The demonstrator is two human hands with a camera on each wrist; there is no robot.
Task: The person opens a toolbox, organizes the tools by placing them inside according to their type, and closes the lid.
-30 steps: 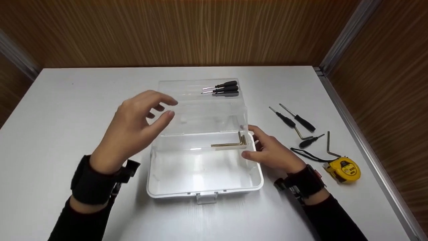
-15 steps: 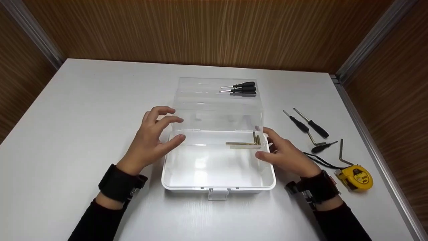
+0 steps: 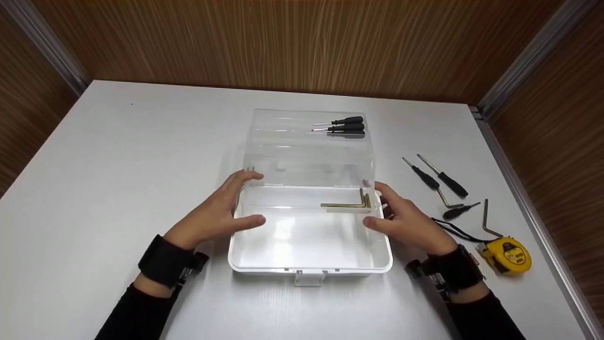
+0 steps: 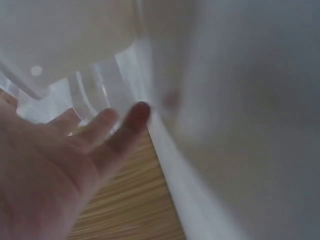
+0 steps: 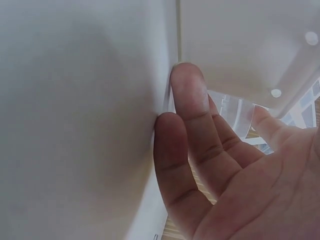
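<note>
On the tabletop (image 3: 118,156), left to right: left hand (image 3: 214,212) lies against the left wall of the clear box (image 3: 309,257), fingers straight and spread, thumb over the rim, nothing clamped. Box sits centred between the two hands, lid open away from the person, long axis running left-right. Three screwdrivers (image 3: 342,127) rest in the raised far tray; brass hex keys (image 3: 347,204) lie at the near tray's right end. Right hand (image 3: 408,219) rests on the right wall, fingers straight, thumb at the rim; grip loose, not closed. Both hands equally near, one per short end. Farther right, apart from the box: loose screwdrivers (image 3: 436,177), another hex key (image 3: 487,219), yellow tape measure (image 3: 509,254).
</note>
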